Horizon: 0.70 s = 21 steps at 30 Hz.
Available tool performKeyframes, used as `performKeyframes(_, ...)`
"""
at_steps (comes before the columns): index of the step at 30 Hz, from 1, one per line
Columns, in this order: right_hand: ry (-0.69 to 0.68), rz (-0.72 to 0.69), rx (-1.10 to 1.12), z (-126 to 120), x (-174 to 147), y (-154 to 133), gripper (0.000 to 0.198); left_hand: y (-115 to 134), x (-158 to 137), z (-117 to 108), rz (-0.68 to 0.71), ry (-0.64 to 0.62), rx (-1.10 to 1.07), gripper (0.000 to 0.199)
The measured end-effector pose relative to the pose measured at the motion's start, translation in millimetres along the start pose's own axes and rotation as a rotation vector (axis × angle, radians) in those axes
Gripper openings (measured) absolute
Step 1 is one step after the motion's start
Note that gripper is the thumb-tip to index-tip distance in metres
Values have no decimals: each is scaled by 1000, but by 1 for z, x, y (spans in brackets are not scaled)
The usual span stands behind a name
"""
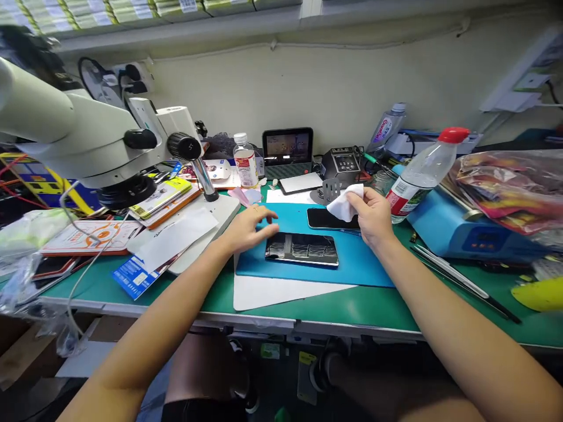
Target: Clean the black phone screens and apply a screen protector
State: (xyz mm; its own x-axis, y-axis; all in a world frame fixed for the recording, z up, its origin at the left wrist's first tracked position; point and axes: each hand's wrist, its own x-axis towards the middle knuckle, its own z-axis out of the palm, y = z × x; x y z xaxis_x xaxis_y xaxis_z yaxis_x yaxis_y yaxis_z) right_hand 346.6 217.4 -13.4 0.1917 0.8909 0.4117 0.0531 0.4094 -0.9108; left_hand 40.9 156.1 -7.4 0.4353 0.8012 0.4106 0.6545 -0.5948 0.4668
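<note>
Right fingers [357,204] pinch white cloth [342,206]; empty left fingers [265,213] curl half open near a black phone [301,249] (glossy, reflecting pale stripes).

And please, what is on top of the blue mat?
On the blue mat lie a nearer dark device and a farther dark device, partly hidden by the white cloth in the right hand. That covered part, and the mat beneath both devices, cannot be seen.

Blk phone [303,251], glossy face up w/ streaky reflections, thin bright rim, lies flat nr front edge of blue mat [250,264], approx. parallel to it. 2nd phone [322,218], dark screen up, pale rim, flat nr mat's back edge, R end partly hidden. White cloth [341,206], bunched, held up nr 2nd phone's R end.
</note>
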Motion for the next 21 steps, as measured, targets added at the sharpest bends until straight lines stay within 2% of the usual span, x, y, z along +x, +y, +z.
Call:
performKeyframes(4, 92, -38, -55, 0, 3, 5, 19, 6, -2, -3, 112, -266, -29, 65)
performKeyframes(7, 64, 7, -80, -4, 3, 3, 19, 11, -1, -1, 125, -373, -6, 76)
performKeyframes(9, -45, 76, -93, -8, 1, -2, 21, 13, -1, 1, 119, -401, 14, 73)
performKeyframes(13, -401, 233, -141, -14, -7, -14, 33, 13, 0, 1, 78, -407, 44, 66)
performKeyframes(15, -460, 249, -161, -15, -8, -16, 36, 13, -1, 0, 63, -408, 55, 67)
performKeyframes(21, -159, 51, -267, -14, 2, 5, 37, 7, -2, -3, 26, -404, 28, 86)
